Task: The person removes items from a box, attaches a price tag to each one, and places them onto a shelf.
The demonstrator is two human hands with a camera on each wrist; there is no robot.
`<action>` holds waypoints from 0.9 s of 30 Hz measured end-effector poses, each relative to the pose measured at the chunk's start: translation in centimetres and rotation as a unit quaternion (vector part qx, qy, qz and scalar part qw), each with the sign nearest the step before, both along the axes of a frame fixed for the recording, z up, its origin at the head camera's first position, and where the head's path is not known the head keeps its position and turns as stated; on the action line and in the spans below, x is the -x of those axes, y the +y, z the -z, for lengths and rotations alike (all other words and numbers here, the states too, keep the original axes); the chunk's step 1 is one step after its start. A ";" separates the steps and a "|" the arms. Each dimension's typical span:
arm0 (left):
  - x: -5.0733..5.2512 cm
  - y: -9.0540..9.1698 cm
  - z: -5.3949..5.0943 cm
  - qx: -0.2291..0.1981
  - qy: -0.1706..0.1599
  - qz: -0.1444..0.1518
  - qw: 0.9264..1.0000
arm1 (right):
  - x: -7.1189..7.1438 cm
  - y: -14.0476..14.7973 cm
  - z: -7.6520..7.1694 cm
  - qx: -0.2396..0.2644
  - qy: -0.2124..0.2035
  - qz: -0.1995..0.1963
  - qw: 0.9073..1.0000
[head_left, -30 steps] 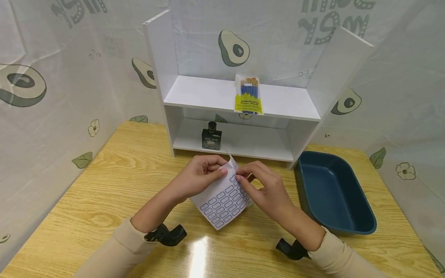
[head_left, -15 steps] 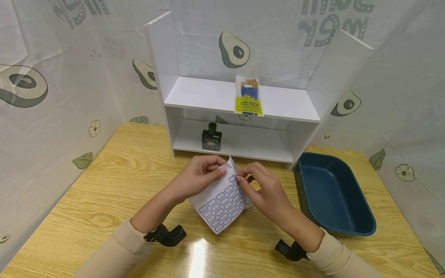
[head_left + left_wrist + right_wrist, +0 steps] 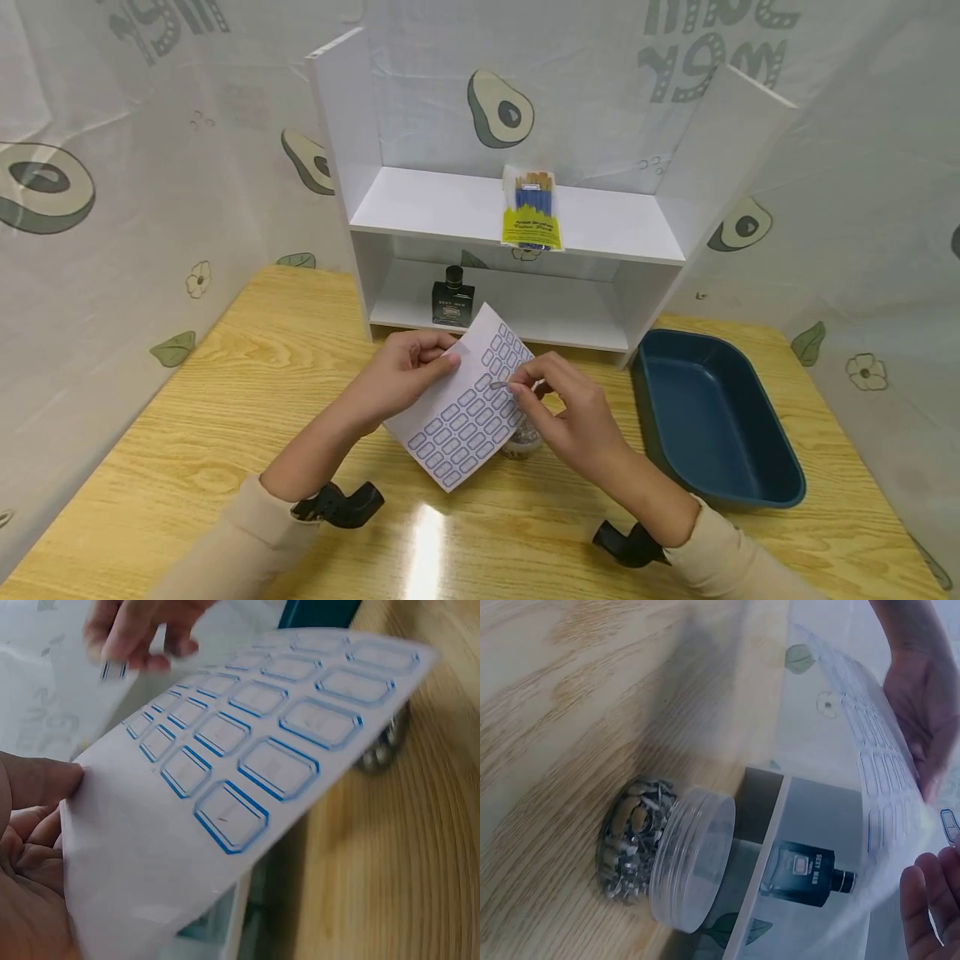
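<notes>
My left hand (image 3: 401,375) grips a white sheet of blue-bordered label stickers (image 3: 465,408) by its left edge, thumb on the printed face. Between thumb and forefinger my right hand (image 3: 573,412) pinches one small label sticker (image 3: 113,671), which looks separate from the sheet in the left wrist view. Behind the sheet on the table stands a clear jar (image 3: 694,859) with a see-through lid, holding small metallic pieces. In the head view the sheet and right hand hide most of that jar.
A white two-tier shelf (image 3: 420,208) stands at the back. It bears a pack of artist brushes (image 3: 531,212) above and a black perfume bottle (image 3: 452,298) below, each with a small label. To the right sits a dark blue bin (image 3: 720,417) on the wooden table (image 3: 247,375).
The left hand has moved the sheet a little left and flattened its bent upper corner. A small sticker now shows at the right fingertips, off the sheet. More of the jar is visible.
</notes>
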State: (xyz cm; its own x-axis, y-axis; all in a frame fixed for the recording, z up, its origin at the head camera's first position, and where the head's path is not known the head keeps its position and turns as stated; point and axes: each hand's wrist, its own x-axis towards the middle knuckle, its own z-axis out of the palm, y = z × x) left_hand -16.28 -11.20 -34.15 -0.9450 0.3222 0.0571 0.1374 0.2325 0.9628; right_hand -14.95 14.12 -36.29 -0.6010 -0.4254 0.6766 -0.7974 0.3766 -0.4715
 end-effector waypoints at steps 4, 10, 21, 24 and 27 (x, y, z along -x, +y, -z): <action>0.6 -1.5 0.7 0.008 -0.020 -0.024 0.999 | 0.0 0.5 0.1 0.001 -0.005 0.011 1.000; 1.4 -3.5 2.0 0.043 -0.054 -0.038 0.997 | 0.0 1.2 0.4 -0.001 -0.023 0.027 0.999; 2.0 -5.7 5.0 0.153 -0.054 -0.041 0.986 | -0.2 3.1 1.1 0.034 -0.099 0.014 0.994; 2.2 -5.7 5.6 0.207 -0.029 -0.039 0.977 | -0.2 3.5 1.1 0.030 -0.102 0.021 0.994; 2.4 -5.8 6.1 0.270 0.002 -0.038 0.962 | -0.3 3.8 1.2 0.032 -0.108 0.028 0.993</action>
